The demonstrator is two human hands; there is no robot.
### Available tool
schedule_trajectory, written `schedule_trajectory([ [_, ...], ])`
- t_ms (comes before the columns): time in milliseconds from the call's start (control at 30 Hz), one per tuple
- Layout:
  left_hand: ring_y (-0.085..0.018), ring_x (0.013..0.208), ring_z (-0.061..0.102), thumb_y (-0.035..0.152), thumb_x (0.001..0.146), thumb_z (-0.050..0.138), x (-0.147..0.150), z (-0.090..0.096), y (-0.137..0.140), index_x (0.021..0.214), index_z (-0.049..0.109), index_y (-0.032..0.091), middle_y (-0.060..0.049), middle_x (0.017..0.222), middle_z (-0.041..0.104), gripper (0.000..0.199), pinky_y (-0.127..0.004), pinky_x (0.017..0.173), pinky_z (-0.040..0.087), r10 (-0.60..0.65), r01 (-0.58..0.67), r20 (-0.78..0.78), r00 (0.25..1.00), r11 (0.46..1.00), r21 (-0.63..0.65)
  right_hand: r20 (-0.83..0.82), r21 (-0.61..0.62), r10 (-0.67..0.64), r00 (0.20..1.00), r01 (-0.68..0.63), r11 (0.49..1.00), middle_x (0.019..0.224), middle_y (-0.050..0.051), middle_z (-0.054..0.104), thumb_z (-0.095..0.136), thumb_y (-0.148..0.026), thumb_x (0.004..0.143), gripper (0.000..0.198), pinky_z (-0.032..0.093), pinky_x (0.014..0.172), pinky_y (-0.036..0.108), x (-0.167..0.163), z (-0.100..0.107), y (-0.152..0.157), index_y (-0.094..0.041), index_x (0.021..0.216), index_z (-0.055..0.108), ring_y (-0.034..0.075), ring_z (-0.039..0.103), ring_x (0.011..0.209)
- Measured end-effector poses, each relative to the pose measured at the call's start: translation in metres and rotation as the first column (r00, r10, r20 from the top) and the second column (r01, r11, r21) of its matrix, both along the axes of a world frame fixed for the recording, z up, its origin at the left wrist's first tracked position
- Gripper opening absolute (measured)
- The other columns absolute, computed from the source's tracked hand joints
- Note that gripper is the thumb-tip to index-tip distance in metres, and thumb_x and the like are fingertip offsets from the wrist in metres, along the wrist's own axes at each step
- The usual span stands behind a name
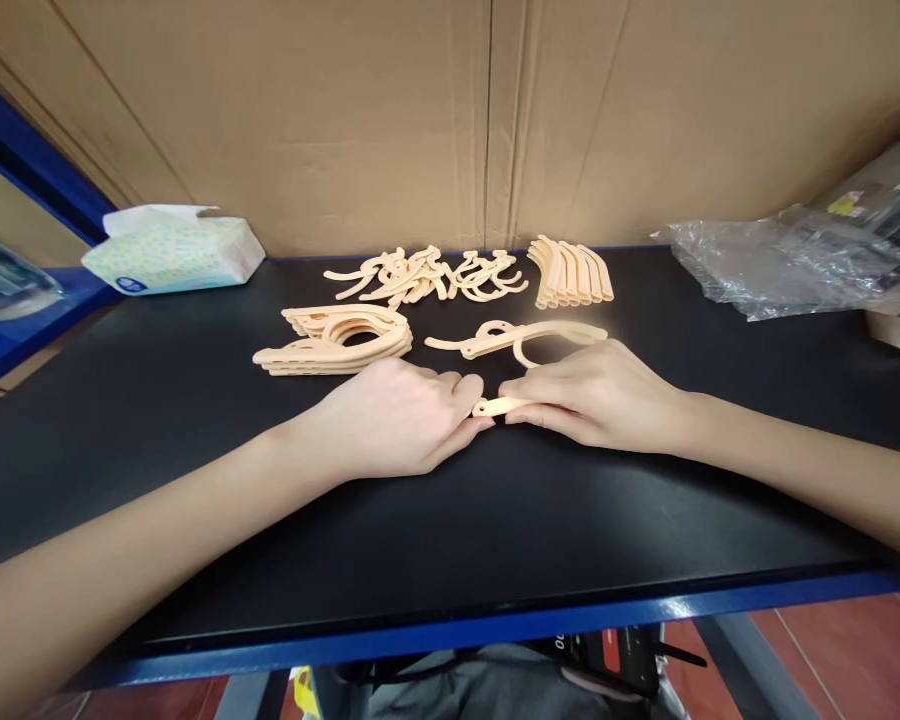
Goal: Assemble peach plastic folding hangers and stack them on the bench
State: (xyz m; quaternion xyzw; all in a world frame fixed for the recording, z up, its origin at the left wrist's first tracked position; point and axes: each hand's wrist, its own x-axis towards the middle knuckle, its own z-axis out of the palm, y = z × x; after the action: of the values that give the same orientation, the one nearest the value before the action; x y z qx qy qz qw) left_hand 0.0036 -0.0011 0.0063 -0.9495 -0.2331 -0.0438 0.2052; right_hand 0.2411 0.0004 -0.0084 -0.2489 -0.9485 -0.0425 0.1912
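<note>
Cream strip (493, 406) between 2 hands (596, 395)

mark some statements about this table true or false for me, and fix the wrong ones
1. The right hand holds a beige piece. True.
2. The tissue pack is on the right side. False: it is on the left.
3. Clear plastic lies toward the right end. True.
4. The row of curved pieces is left of the tangled pile. False: it is right of it.
5. The table top is white. False: it is black.
</note>
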Motion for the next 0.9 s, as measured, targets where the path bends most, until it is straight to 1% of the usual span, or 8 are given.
schedule_trajectory([
  [333,-0.017,0.045,0.061,0.031,0.097,0.038,-0.0009,-0.0024,0.0002,0.07,0.051,0.017,0.001,0.053,0.058,0.033,-0.029,0.043,0.025,-0.055,0.054,0.045,0.997,0.998,0.029,0.007,0.117,0.025,1.0,-0.026,0.993,0.07,-0.001,0.07,0.041,-0.035,0.101,0.033,0.028,0.048,0.027,-0.0009,0.0006,-0.0008,-0.019,0.1,0.07,0.011,0.059,0.056],
  [600,-0.017,0.044,0.061,0.032,0.095,0.043,0.0004,-0.0007,0.0,0.068,0.05,0.017,0.002,0.052,0.058,0.032,-0.028,0.043,0.021,-0.065,0.064,0.042,0.997,0.997,0.032,0.004,0.12,0.039,0.999,-0.039,0.992,0.071,-0.001,0.07,0.043,-0.033,0.1,0.03,0.029,0.048,0.027,-0.001,0.0002,-0.0004,-0.019,0.101,0.069,0.011,0.061,0.058],
  [733,-0.017,0.044,0.061,0.032,0.093,0.047,-0.0001,-0.0002,0.0001,0.067,0.05,0.017,0.002,0.052,0.058,0.03,-0.028,0.043,0.021,-0.065,0.063,0.043,0.997,0.997,0.034,-0.01,0.101,0.045,0.999,-0.043,0.994,0.071,-0.001,0.07,0.045,-0.032,0.099,0.028,0.031,0.049,0.027,-0.0007,0.0004,-0.001,-0.019,0.102,0.07,0.011,0.06,0.057],
  [900,-0.016,0.042,0.06,0.031,0.095,0.043,-0.0003,0.0003,-0.0005,0.064,0.048,0.017,0.002,0.052,0.058,0.034,-0.027,0.043,0.021,-0.08,0.078,0.054,0.995,0.996,0.032,-0.006,0.056,0.041,0.999,-0.041,0.998,0.072,-0.001,0.07,0.046,-0.031,0.099,0.027,0.031,0.05,0.026,-0.0006,0.0006,-0.0005,-0.019,0.104,0.069,0.011,0.061,0.059],
])
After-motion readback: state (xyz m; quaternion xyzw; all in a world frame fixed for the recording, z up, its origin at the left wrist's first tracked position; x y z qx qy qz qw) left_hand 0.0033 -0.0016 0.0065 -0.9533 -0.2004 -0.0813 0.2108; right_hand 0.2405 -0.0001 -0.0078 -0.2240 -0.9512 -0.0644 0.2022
